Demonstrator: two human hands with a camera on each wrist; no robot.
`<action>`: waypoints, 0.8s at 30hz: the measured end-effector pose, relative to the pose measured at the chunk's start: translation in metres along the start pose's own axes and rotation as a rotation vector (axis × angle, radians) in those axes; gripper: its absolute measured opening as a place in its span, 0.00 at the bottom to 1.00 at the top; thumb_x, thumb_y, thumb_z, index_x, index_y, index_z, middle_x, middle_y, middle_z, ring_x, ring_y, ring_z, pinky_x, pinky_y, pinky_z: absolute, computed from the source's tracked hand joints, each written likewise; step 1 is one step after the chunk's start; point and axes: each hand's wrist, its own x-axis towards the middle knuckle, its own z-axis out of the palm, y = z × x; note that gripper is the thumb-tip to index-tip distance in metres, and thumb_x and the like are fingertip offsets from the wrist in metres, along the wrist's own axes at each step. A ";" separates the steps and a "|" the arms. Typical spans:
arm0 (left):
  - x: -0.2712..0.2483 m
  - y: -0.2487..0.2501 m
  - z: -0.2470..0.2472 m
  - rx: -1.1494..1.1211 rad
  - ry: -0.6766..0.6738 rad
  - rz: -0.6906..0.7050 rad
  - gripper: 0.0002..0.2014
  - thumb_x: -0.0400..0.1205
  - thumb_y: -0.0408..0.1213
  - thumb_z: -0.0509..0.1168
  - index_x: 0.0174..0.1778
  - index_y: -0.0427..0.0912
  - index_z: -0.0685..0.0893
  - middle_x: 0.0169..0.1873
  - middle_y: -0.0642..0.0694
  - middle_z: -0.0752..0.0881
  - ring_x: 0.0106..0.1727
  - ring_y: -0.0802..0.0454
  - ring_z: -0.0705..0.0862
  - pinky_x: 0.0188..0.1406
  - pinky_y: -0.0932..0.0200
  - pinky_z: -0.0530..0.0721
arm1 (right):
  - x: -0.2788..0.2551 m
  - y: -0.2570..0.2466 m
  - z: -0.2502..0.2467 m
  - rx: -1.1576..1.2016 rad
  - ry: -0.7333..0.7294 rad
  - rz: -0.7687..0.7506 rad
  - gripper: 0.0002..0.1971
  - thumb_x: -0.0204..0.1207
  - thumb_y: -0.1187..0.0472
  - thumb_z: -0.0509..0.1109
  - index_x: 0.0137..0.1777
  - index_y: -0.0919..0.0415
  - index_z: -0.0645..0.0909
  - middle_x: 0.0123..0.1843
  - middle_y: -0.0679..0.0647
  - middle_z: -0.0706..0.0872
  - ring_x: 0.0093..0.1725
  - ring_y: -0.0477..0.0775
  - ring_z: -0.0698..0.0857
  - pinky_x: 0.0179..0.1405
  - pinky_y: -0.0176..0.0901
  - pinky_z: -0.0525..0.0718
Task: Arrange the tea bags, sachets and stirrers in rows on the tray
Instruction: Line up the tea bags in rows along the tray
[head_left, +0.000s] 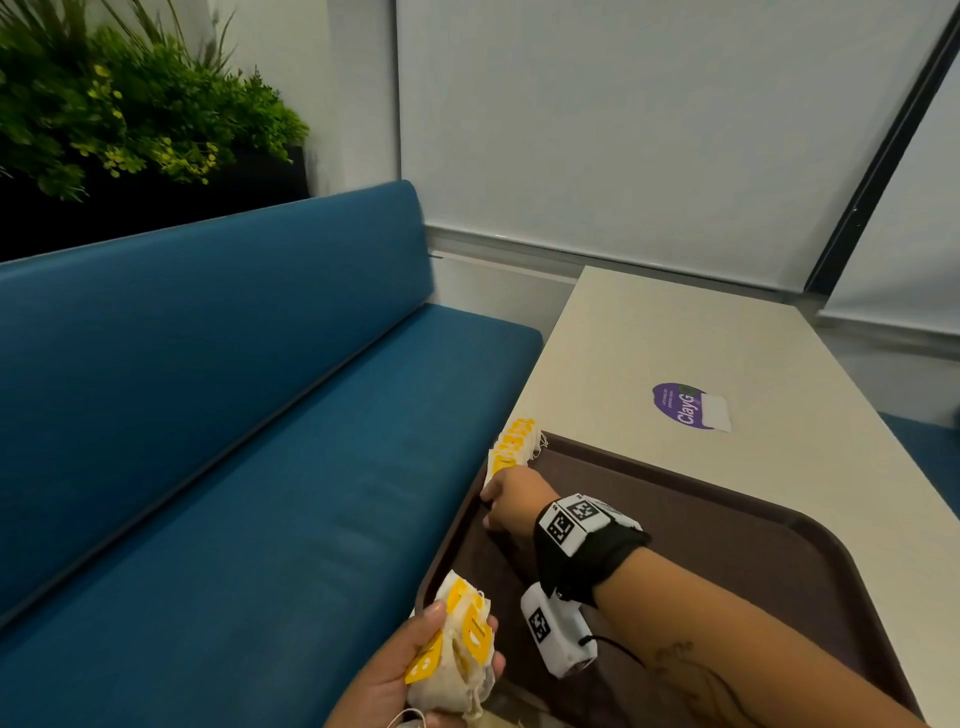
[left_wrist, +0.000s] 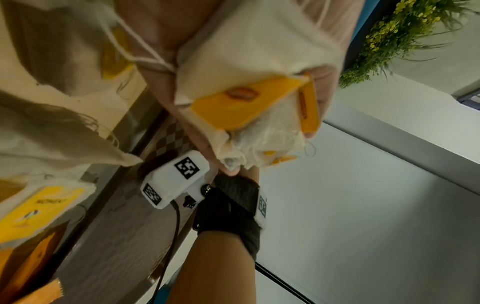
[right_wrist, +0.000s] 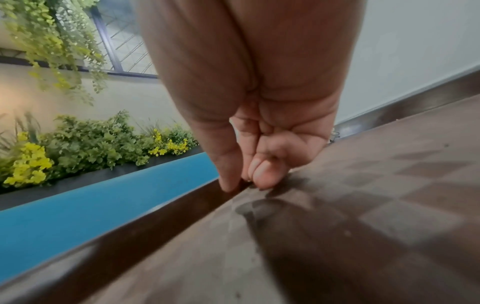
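Note:
A brown tray (head_left: 727, 545) lies on the beige table (head_left: 649, 332). A short row of tea bags (head_left: 511, 447) with yellow tags stands along the tray's left rim at its far corner. My right hand (head_left: 506, 501) reaches across to the near end of that row. In the right wrist view its bunched fingertips (right_wrist: 259, 181) touch the tray floor (right_wrist: 363, 205) at the rim, and nothing shows between them. My left hand (head_left: 415, 670) grips a bunch of tea bags (head_left: 462, 639) just outside the tray's near left corner. The bunch of tea bags (left_wrist: 246, 67) fills the left wrist view.
A blue bench (head_left: 208, 415) runs along the table's left side, with plants (head_left: 104, 104) behind it. A purple sticker (head_left: 680, 408) lies on the table beyond the tray. More loose tea bags (left_wrist: 33, 207) and orange sachets (left_wrist: 33, 267) appear in the left wrist view.

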 end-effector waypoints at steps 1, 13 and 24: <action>-0.002 0.001 0.000 -0.012 -0.011 -0.015 0.38 0.27 0.24 0.85 0.36 0.20 0.88 0.33 0.26 0.85 0.26 0.32 0.86 0.05 0.59 0.76 | -0.002 0.000 -0.002 0.038 0.003 -0.006 0.18 0.74 0.65 0.72 0.65 0.61 0.82 0.62 0.58 0.85 0.62 0.56 0.83 0.62 0.40 0.79; -0.001 -0.011 0.016 0.058 0.027 -0.026 0.37 0.32 0.29 0.87 0.39 0.26 0.90 0.32 0.26 0.84 0.15 0.41 0.80 0.06 0.65 0.73 | -0.110 -0.004 -0.034 0.477 -0.410 -0.148 0.08 0.76 0.53 0.72 0.39 0.55 0.81 0.32 0.47 0.84 0.28 0.39 0.81 0.20 0.29 0.72; 0.012 -0.027 0.015 0.081 0.254 0.011 0.20 0.68 0.42 0.62 0.34 0.25 0.89 0.30 0.27 0.84 0.14 0.43 0.79 0.05 0.66 0.71 | -0.134 0.017 -0.029 0.817 -0.214 -0.127 0.05 0.78 0.63 0.69 0.42 0.55 0.79 0.39 0.55 0.82 0.31 0.42 0.78 0.18 0.30 0.70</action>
